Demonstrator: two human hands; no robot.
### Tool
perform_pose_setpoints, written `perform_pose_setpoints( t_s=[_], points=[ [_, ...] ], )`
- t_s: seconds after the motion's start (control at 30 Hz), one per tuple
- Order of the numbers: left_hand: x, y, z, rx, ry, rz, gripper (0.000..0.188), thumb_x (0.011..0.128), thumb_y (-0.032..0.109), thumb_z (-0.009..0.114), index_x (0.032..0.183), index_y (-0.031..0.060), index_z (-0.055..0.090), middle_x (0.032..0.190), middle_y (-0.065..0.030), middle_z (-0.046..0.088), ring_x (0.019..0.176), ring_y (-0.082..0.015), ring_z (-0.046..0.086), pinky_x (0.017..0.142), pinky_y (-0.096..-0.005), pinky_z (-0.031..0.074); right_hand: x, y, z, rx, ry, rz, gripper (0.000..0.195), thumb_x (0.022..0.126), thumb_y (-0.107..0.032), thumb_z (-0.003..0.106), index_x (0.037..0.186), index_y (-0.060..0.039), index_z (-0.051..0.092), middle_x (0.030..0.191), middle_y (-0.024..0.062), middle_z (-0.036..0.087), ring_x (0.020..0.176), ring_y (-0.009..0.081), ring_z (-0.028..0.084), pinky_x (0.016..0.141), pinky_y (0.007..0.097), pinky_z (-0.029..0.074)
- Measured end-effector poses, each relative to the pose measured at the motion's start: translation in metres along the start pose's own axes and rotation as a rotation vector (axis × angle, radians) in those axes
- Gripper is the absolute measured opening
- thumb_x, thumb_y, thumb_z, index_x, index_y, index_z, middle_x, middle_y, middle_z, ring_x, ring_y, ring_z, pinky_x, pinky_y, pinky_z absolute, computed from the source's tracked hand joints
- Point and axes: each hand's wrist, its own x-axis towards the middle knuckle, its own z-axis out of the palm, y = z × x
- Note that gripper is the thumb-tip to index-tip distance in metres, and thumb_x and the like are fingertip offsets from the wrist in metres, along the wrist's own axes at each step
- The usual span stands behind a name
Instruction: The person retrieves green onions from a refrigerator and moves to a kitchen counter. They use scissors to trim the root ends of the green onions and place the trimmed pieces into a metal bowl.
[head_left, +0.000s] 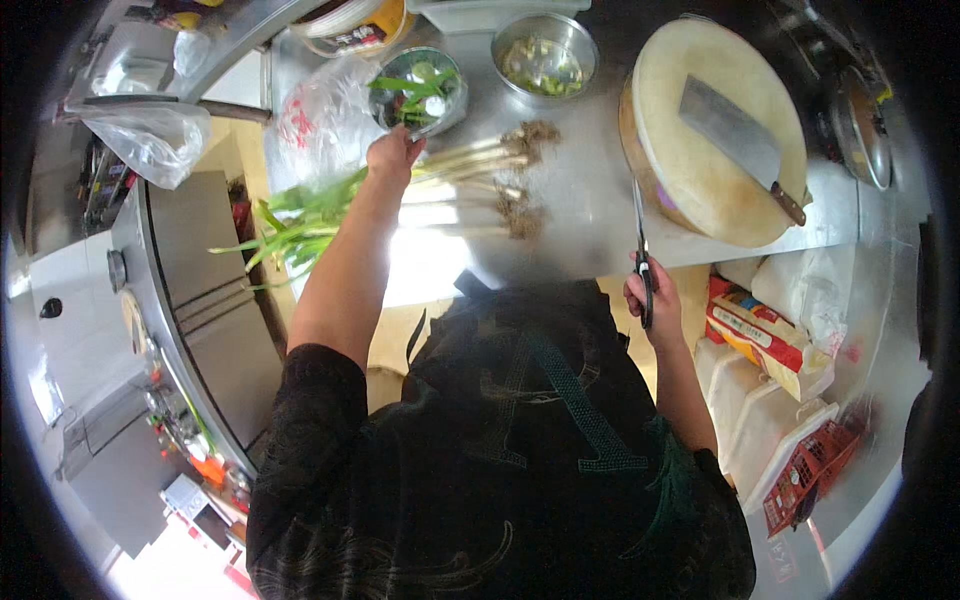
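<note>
My left hand (394, 156) grips the near rim of a metal bowl (459, 105) that holds cut green leaves and something white. Under and beside that forearm lie long green stalks (322, 214) with pale stems, their brown roots (525, 210) pointing right. In my right hand (654, 291) is a pair of scissors (641, 255) with black handles, held at the counter's front edge, blades pointing away from me. A second metal bowl (591, 56) with chopped green and pale pieces stands farther back. A cleaver (731, 129) with a wooden handle rests on a thick round chopping board (675, 187) at the right.
A crumpled clear plastic bag (319, 112) lies left of the first bowl, and a yellow-labelled tub (352, 34) stands behind it. Below the steel counter (585, 217) at the right are white containers (757, 420), a red and yellow package (757, 330) and a red basket (810, 472).
</note>
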Motion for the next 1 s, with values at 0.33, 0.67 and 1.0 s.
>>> perform_pose_setpoints(
  t_s=[0.33, 0.67, 1.0],
  points=[
    [-0.145, -0.111, -0.026, 1.711, -0.522, 1.090, 0.026, 0.080, 0.031, 0.064, 0.098, 0.0126, 0.064, 0.092, -0.0099, 0.065, 0.087, -0.0264, 0.062, 0.077, -0.0406, 0.050, 0.014, 0.018, -0.016, -0.225, -0.200, 0.085, 0.053, 0.086, -0.021, 0.064, 0.130, -0.0009, 0.045, 0.089, 0.0051, 0.060, 0.078, 0.0099, 0.054, 0.071, 0.0236, 0.044],
    [-0.135, -0.016, 0.006, 1.401, -0.487, 0.951, 0.032, 0.082, 0.024, 0.064, 0.112, 0.0135, 0.062, 0.099, -0.0116, 0.066, 0.083, -0.0300, 0.063, 0.075, -0.0380, 0.051, 0.009, -0.014, 0.076, -0.206, -0.405, 0.111, 0.045, 0.085, -0.021, 0.065, 0.124, -0.0044, 0.051, 0.078, -0.0015, 0.055, 0.065, 0.0054, 0.050, 0.055, 0.0194, 0.041],
    [-0.093, 0.026, 0.014, 1.294, -0.275, 0.969, 0.031, 0.082, 0.029, 0.063, 0.109, 0.0139, 0.065, 0.099, -0.0134, 0.066, 0.090, -0.0316, 0.063, 0.080, -0.0396, 0.050, 0.081, -0.040, 0.183, -0.151, -0.336, 0.194, 0.026, 0.084, -0.032, 0.065, 0.098, -0.0114, 0.058, 0.071, -0.0049, 0.048, 0.058, 0.0042, 0.044, 0.050, 0.0195, 0.037]
  ],
)
